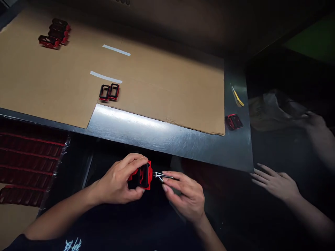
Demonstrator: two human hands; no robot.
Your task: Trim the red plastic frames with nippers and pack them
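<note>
My left hand [119, 181] is closed around a red and black plastic part [143, 175], held below the front edge of the metal table [157, 134]. My right hand [185, 193] pinches a small metal tool like tweezers [162, 176], its tip touching the part's right side. Two similar red and black frames [109, 92] lie side by side on the cardboard sheet [162, 80]. A row of several such parts [54, 33] sits at the far left of the cardboard. One more part [234, 121] lies on bare metal at the right.
Another person's hands are at the right: one [274, 181] spread open by the table corner, one [312, 122] on a crumpled bag [272, 108]. A yellow strip [237, 97] lies near the table's right edge. Stacked red trays [28, 157] sit low at the left.
</note>
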